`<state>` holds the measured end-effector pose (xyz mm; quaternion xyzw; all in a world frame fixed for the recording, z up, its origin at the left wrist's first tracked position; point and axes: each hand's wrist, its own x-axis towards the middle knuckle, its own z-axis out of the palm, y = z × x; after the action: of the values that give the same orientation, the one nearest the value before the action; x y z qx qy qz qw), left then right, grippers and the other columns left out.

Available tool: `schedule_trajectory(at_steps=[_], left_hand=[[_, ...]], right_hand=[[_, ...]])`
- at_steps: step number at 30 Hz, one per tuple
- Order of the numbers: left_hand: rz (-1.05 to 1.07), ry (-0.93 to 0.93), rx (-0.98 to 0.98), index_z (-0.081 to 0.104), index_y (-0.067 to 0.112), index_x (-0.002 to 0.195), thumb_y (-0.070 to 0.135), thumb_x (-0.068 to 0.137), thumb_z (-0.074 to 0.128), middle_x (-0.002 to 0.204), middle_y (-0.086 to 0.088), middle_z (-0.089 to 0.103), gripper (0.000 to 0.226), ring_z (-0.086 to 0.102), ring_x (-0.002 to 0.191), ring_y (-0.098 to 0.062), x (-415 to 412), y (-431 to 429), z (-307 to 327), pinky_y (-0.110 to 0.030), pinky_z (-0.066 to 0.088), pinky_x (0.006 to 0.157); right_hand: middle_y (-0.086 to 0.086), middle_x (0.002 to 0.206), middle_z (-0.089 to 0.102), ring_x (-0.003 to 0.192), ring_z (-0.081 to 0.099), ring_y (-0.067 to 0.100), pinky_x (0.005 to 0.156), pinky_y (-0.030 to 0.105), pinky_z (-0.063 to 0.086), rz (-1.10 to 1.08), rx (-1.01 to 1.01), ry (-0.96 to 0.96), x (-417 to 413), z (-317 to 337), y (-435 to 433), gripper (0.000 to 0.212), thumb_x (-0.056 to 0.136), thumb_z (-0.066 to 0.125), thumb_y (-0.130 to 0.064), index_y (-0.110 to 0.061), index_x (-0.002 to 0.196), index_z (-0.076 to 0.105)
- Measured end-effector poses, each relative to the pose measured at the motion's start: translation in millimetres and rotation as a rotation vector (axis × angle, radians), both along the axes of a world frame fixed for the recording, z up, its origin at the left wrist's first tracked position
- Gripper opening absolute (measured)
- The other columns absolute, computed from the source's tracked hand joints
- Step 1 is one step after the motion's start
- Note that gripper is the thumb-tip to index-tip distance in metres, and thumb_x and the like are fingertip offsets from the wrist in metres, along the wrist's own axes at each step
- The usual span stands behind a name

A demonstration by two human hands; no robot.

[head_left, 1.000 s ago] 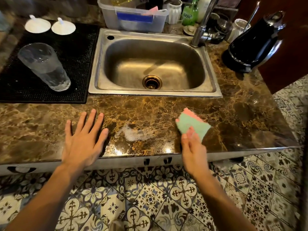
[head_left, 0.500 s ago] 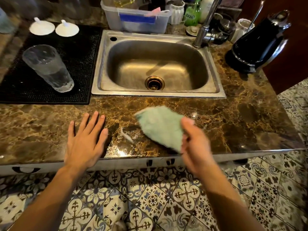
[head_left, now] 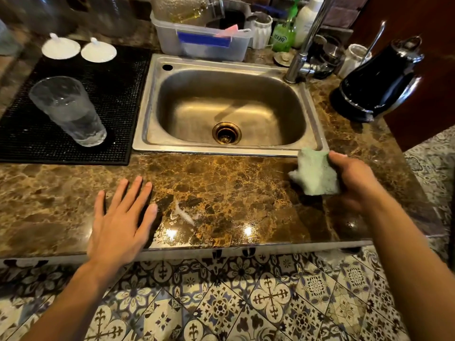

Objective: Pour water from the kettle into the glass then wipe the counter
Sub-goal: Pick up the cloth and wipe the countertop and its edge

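My right hand (head_left: 357, 179) grips a green sponge cloth (head_left: 314, 172) just in front of the sink's right front corner, over the brown marble counter (head_left: 221, 183). My left hand (head_left: 120, 217) lies flat on the counter near its front edge, fingers spread. A small streak of foam (head_left: 184, 214) sits on the counter right of that hand. A clear glass (head_left: 69, 110) with water in it stands on the black mat (head_left: 115, 99) at the left. The black kettle (head_left: 379, 82) stands at the back right on its base.
The steel sink (head_left: 231, 109) lies in the middle, its tap (head_left: 302, 57) at the back right. Behind it are a plastic tub (head_left: 202, 43), bottles and jars. Two white lids (head_left: 78, 49) rest at the mat's far edge. Patterned floor tiles show below the counter edge.
My right hand swept the sponge left across the counter, then back right and farther toward the sink's corner. The foam patch has shrunk to a thin streak. My left hand stayed put.
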<state>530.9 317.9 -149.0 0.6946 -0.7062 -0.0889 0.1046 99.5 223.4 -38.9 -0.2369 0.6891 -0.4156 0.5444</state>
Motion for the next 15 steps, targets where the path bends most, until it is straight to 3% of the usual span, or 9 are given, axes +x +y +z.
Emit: schedule_trajectory(at_steps=[3, 5, 7, 9, 10, 13, 15], left_hand=[[-0.003, -0.007, 0.017, 0.030, 0.026, 0.157, 0.059, 0.102, 0.012, 0.167, 0.005, 0.021, 0.067, 0.009, 0.156, -0.016, -1, 0, 2, -0.055, 0.003, 0.125], [-0.002, -0.007, 0.021, 0.030, 0.026, 0.157, 0.059, 0.101, 0.011, 0.167, 0.005, 0.020, 0.068, 0.009, 0.156, -0.016, -1, 0, 3, -0.055, 0.003, 0.125], [0.001, -0.005, 0.019, 0.030, 0.026, 0.157, 0.059, 0.101, 0.011, 0.167, 0.005, 0.020, 0.068, 0.008, 0.156, -0.016, -1, 1, 3, -0.054, 0.003, 0.125], [0.004, -0.002, 0.016, 0.031, 0.026, 0.157, 0.060, 0.102, 0.011, 0.167, 0.005, 0.021, 0.068, 0.009, 0.156, -0.016, -1, 0, 2, -0.054, 0.003, 0.125], [0.002, -0.002, 0.014, 0.031, 0.026, 0.157, 0.060, 0.102, 0.012, 0.167, 0.005, 0.021, 0.067, 0.009, 0.156, -0.015, -1, 0, 2, -0.054, 0.003, 0.125], [0.001, 0.009, 0.007, 0.030, 0.027, 0.157, 0.061, 0.102, 0.011, 0.167, 0.006, 0.021, 0.068, 0.009, 0.156, -0.014, 0, 0, -1, -0.052, 0.001, 0.125], [0.005, 0.011, 0.008, 0.030, 0.028, 0.157, 0.061, 0.101, 0.011, 0.167, 0.007, 0.021, 0.068, 0.009, 0.156, -0.014, 1, 0, -2, -0.052, 0.001, 0.125]], right_hand=[[0.008, 0.091, 0.082, 0.076, 0.079, 0.022, 0.054, 0.031, 0.061, 0.145, 0.065, 0.013, -13, 16, 1, 0.026, 0.104, 0.049, -0.025, -0.010, 0.117, 0.067], [0.008, 0.082, 0.081, 0.068, 0.078, 0.023, 0.052, 0.031, 0.060, 0.243, 0.168, 0.163, -15, 13, 3, 0.023, 0.103, 0.052, -0.023, -0.009, 0.109, 0.068], [0.013, 0.086, 0.077, 0.077, 0.074, 0.029, 0.069, 0.039, 0.060, 0.385, 0.252, 0.447, -15, 4, 2, 0.024, 0.104, 0.051, -0.021, -0.006, 0.104, 0.070], [0.018, 0.107, 0.068, 0.104, 0.065, 0.037, 0.095, 0.045, 0.052, 0.510, 0.259, 0.710, -9, -6, 5, 0.028, 0.105, 0.049, -0.024, -0.005, 0.105, 0.069], [0.019, 0.111, 0.065, 0.111, 0.062, 0.040, 0.099, 0.045, 0.049, 0.546, 0.252, 0.787, -5, -9, 8, 0.032, 0.105, 0.047, -0.030, -0.006, 0.107, 0.067], [0.013, 0.103, 0.065, 0.096, 0.060, 0.030, 0.085, 0.034, 0.041, 0.646, 0.185, 0.930, 15, -13, 21, 0.055, 0.104, 0.035, -0.054, -0.011, 0.100, 0.069], [0.009, 0.103, 0.067, 0.097, 0.061, 0.027, 0.086, 0.035, 0.040, 0.612, 0.135, 0.836, 22, -14, 30, 0.062, 0.102, 0.033, -0.060, -0.013, 0.101, 0.072]])
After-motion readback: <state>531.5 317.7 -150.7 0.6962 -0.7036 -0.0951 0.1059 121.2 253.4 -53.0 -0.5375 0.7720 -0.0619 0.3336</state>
